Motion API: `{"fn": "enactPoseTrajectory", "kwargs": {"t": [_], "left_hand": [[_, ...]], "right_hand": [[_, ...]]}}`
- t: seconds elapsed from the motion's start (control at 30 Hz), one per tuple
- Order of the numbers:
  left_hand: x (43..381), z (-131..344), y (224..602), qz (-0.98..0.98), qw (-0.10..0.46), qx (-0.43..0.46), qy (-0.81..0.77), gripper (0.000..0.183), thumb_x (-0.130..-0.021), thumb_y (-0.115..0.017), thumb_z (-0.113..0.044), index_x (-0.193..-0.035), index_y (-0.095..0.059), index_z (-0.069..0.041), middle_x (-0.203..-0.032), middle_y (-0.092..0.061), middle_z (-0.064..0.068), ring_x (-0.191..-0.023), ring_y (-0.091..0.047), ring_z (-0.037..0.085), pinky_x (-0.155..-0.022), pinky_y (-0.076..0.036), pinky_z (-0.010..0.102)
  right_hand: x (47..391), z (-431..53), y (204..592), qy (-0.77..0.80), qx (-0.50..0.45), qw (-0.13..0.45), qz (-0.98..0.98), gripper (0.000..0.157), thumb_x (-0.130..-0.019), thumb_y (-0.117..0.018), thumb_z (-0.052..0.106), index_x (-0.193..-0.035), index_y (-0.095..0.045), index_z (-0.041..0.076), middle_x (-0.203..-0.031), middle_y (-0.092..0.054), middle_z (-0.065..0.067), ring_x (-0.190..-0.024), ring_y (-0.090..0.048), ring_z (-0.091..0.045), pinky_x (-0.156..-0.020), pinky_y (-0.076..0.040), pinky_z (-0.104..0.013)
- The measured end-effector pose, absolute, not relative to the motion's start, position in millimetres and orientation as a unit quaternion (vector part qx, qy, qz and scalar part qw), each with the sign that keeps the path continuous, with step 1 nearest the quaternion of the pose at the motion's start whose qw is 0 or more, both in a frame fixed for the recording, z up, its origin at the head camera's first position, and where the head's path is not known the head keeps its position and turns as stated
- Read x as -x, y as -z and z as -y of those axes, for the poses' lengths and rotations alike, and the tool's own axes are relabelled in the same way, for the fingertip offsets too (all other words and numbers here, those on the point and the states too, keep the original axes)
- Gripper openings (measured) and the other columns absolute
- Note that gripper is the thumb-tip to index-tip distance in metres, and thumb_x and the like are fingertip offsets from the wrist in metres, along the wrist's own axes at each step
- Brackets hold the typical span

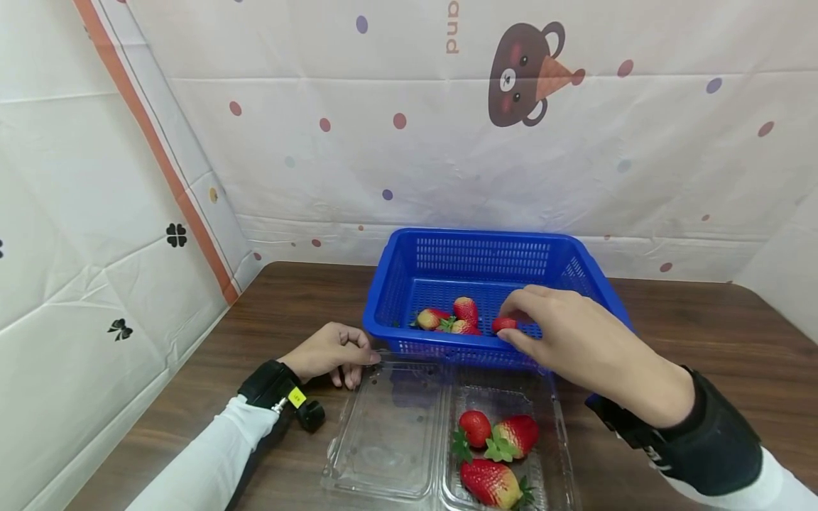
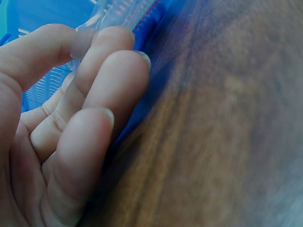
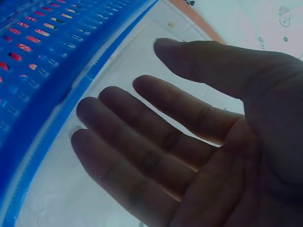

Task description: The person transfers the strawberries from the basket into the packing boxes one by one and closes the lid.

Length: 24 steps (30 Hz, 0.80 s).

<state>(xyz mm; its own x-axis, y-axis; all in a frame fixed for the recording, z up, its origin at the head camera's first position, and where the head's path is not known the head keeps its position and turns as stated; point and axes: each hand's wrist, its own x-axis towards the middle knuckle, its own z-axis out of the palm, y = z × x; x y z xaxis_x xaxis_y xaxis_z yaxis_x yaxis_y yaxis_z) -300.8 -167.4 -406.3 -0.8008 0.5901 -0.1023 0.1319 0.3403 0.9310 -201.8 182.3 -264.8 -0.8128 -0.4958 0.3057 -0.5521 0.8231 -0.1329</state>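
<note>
My left hand [image 1: 334,355] holds the edge of an open clear plastic clamshell box [image 1: 390,433] at its far left corner. In the left wrist view the plastic shows between thumb and finger, with the other fingers curled. My right hand [image 1: 575,341] reaches over the front rim of the blue basket [image 1: 486,241], its thumb and fingers apart. A strawberry [image 1: 503,324] shows past the gap between thumb and forefinger in the head view; the right wrist view shows no fruit between these fingers [image 3: 165,113]. Several strawberries [image 1: 465,309] lie inside the basket.
Three strawberries [image 1: 492,482] with green caps lie in the right half of the clamshell. The flat lid half is on the left. The brown wooden table [image 1: 696,341] meets a patterned white cloth [image 1: 358,163] behind the basket and another at the left.
</note>
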Motion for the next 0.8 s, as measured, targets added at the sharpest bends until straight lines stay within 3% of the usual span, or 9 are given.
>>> {"fn": "enactPoseTrajectory", "kwargs": {"t": [0.57,0.8], "left_hand": [[302,167,407,-0.795,0.214,-0.229,-0.52,0.031,-0.087,-0.071,-0.033,-0.084,-0.062,-0.004,-0.06,-0.066,0.01,-0.048,-0.06,0.02,-0.04,-0.049,0.022],[301,167,406,-0.793,0.217,-0.215,-0.527,0.031,-0.085,-0.073,-0.033,-0.084,-0.062,-0.004,-0.058,-0.065,0.009,-0.047,-0.06,0.018,-0.039,-0.048,0.022]], "right_hand": [[232,-201,282,-0.103,-0.26,0.092,0.956,0.017,-0.083,-0.076,0.02,-0.095,-0.068,0.01,-0.086,-0.069,-0.003,-0.079,-0.063,-0.017,-0.072,-0.058,-0.044],[243,-208,286,-0.138,-0.264,0.034,0.954,0.017,-0.088,-0.071,0.024,-0.097,-0.068,0.011,-0.084,-0.068,0.002,-0.076,-0.061,-0.011,-0.069,-0.057,-0.041]]}}
